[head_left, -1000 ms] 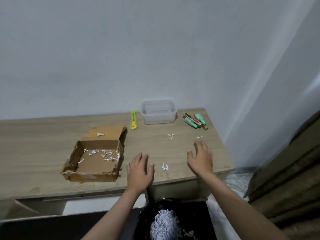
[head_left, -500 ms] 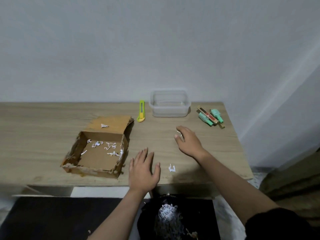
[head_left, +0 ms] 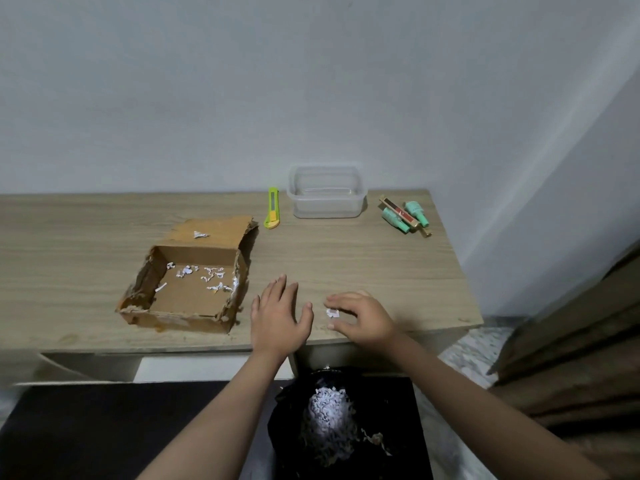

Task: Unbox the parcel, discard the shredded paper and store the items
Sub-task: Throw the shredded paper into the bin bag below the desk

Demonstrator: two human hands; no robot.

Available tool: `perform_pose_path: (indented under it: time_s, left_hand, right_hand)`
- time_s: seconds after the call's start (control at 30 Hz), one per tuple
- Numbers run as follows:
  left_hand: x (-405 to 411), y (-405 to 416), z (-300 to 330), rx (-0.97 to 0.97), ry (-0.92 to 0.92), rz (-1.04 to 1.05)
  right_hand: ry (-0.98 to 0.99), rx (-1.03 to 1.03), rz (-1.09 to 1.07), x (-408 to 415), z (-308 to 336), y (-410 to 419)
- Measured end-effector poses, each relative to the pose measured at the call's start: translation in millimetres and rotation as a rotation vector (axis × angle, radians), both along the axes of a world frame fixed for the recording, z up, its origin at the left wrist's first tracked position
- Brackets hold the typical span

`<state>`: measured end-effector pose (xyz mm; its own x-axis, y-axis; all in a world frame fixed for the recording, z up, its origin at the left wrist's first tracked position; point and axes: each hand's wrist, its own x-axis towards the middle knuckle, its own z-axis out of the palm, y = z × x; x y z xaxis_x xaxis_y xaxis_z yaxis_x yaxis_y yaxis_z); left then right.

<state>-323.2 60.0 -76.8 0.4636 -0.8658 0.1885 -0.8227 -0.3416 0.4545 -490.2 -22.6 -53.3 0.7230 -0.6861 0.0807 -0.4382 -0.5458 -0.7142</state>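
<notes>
right hand [head_left: 362,318] has swept back to the desk [head_left: 381,265] edge, seemingly cupping paper scraps [head_left: 332,312]; left hand [head_left: 278,315] flat, open; next, brush them into the bin [head_left: 343,427].

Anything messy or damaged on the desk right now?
Yes. The cardboard box has ragged, torn walls, and paper shreds lie loose inside it, one on its flap. Another scrap sits on the desk by the right hand.

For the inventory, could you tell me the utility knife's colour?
The utility knife is lime green with an orange slider, shown in the head view.
</notes>
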Motion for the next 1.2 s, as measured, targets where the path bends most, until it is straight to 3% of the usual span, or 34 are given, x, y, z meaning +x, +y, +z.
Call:
perform_pose_path:
  time_s: [0.37, 0.67, 0.83, 1.03, 1.2]
  left_hand:
    - [-1, 3, 4, 0.038, 0.007, -0.016]
    - [1, 6, 5, 0.077, 0.018, -0.054]
    - [2, 11, 6, 0.118, -0.012, -0.116]
    - [11, 26, 6, 0.192, -0.038, -0.247]
    - [21, 41, 6, 0.21, -0.049, -0.343]
  right_hand:
    - [0.036, 0.02, -0.167, 1, 6, 25]
    - [-0.156, 0.378, -0.408, -31, 17, 40]
    - [-0.069, 0.432, -0.444, -40, -1, 73]
    - [0.163, 0.411, -0.562, -34, -30, 108]
    - [0.037, 0.159, -0.745, -19, -13, 120]
